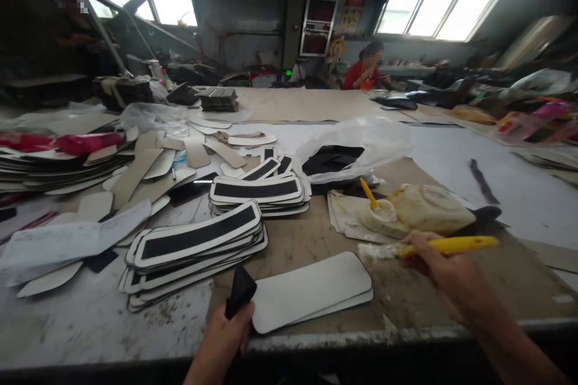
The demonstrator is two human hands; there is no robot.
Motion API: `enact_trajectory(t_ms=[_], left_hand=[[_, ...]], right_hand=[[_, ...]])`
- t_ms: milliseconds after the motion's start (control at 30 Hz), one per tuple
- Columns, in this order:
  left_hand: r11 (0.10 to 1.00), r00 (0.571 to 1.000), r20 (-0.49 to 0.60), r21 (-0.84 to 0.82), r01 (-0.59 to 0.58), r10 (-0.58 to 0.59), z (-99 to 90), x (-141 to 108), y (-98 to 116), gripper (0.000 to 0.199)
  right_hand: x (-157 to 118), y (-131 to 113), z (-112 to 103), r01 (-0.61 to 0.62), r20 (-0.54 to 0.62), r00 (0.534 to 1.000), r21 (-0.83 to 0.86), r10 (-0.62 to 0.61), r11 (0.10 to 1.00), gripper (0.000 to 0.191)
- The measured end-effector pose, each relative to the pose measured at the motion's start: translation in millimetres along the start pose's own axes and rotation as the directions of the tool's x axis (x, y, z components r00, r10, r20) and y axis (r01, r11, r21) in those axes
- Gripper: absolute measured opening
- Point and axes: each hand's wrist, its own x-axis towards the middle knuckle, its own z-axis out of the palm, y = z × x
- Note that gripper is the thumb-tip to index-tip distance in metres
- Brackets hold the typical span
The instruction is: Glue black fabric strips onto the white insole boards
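Observation:
My left hand (228, 331) is closed on a folded black strip (242, 289) at the table's front edge. Just right of it lie white panels with rounded corners (311, 292), two or so stacked unevenly. My right hand (431, 261) grips a brush with a yellow handle (465, 245). Its pale, coated bristles point left, above the right end of the panels. Behind the brush, a cut-open plastic jug (428, 207) lies on its side. A second yellow handle (368, 192) sticks up from the jug's opening.
Stacks of white panels with black strips (198, 234) stand to the left. A clear plastic bag (356, 144) holds black pieces behind them. Loose beige panels (135, 177) and a paper sheet (76, 240) cover the far left. A person in red (361, 72) sits across the table.

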Motion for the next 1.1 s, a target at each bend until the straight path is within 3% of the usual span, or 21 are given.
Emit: enact_trajectory(t_ms=[67,133,233,300,567,767,933,1100], left_hand=[[1.000,0.999,0.044,-0.009,0.014,-0.014,-0.7,1,1,0.042],[1.000,0.996,0.087,-0.011,0.027,-0.026,-1.8,0,4,0.042],[0.999,0.990,0.137,-0.008,0.039,-0.038,-4.7,-3,7,0.042],[0.999,0.986,0.160,-0.013,0.046,-0.043,-6.8,-5,8,0.041],[1.000,0.976,0.218,0.008,0.023,-0.024,-10.9,-5,8,0.039],[0.998,0.979,0.202,0.062,-0.024,0.011,-12.3,-2,4,0.042],[0.998,0.978,0.211,0.061,-0.015,0.002,-12.8,3,-4,0.049],[0.990,0.984,0.177,0.141,-0.030,0.005,-15.6,8,-10,0.053]], right_hand=[[-41,-9,37,-0.193,0.221,0.965,0.242,0.140,0.951,0.033],[-75,-20,78,-0.305,0.366,0.914,0.334,0.176,0.892,0.033],[-101,-28,124,-0.355,0.453,0.875,0.364,0.169,0.861,0.032],[-105,-26,138,-0.348,0.467,0.869,0.339,0.164,0.874,0.032],[-103,-26,136,-0.255,0.398,0.905,0.222,0.151,0.941,0.031],[-106,-30,148,-0.248,0.422,0.895,0.209,0.142,0.946,0.032],[-93,-12,126,-0.026,0.260,0.965,-0.046,0.037,0.999,0.029],[-71,6,88,0.238,0.105,0.971,-0.353,-0.214,0.905,0.022]])
